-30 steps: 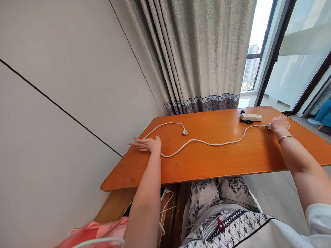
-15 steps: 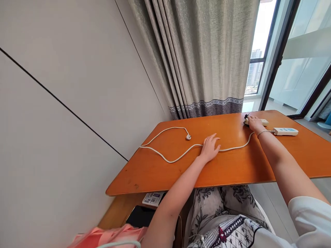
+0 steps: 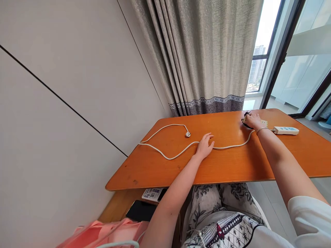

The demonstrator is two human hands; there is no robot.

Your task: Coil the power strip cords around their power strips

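Note:
My left hand (image 3: pixel 205 147) lies across the white cord (image 3: pixel 170 158) at mid-table, fingers stretched out and thumb apart. Near the far edge, my right hand (image 3: pixel 253 121) is closed over a cream power strip (image 3: pixel 264 123), hiding most of it. A black cord (image 3: pixel 247 126) shows around its left end, close to my fingertips. Just to the right lies a white power strip (image 3: pixel 286 130), joined to the white cord. That cord runs left under my left hand to the table's left edge and loops back to a white plug (image 3: pixel 188 134).
The orange-brown table (image 3: pixel 155 175) meets a pale wall (image 3: pixel 64 86) on the left. A grey curtain (image 3: pixel 207 62) hangs behind it, beside a glass door. Below the near edge are a black phone (image 3: pixel 141 210), a printed white box (image 3: pixel 152 194) and a pink bag (image 3: pixel 103 234).
My left hand has slid slightly left along the white cord. My right hand has shifted a little left, and the black cord's outline at its fingertips has changed.

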